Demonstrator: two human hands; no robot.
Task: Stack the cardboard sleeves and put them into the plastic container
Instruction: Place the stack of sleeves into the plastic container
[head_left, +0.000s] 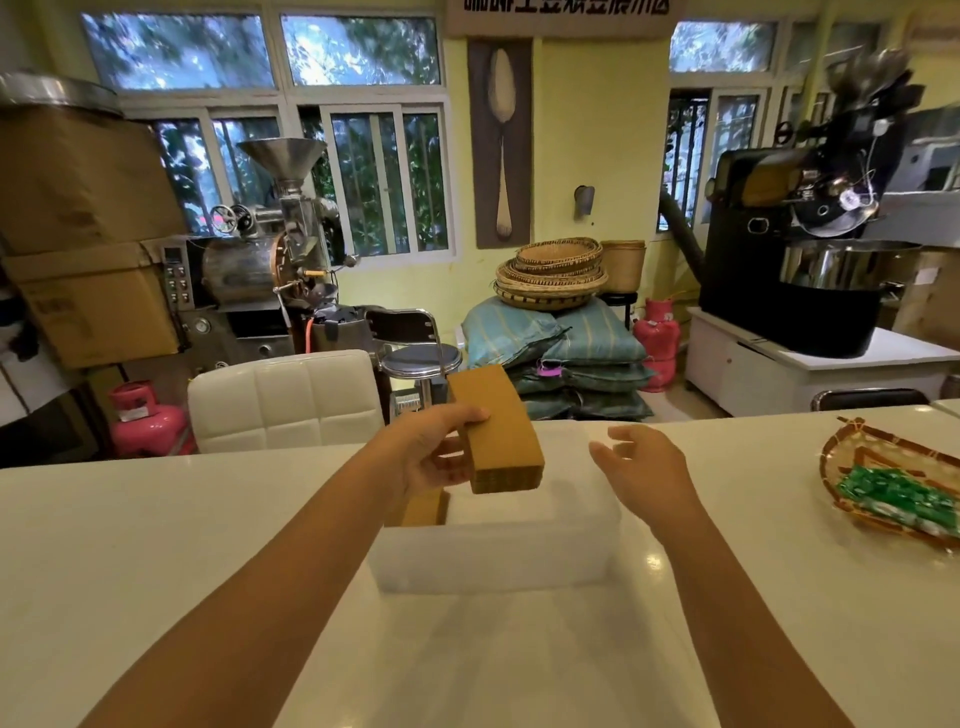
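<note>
While your left hand (434, 457) grips the stack of cardboard sleeves (498, 431), the plastic container (493, 556) sits directly beneath it.
Your right hand (641, 467) hangs empty with fingers loosely spread, just right of the stack and over the container's right end. The stack's long axis runs away from you, tilted up at its far end, while the container lies crosswise on the tabletop (156, 545). More sleeves (423, 506) already stand at its left end, so the free room, I judge, is centre and right. A woven tray (893, 483) lies well apart, rightward.
</note>
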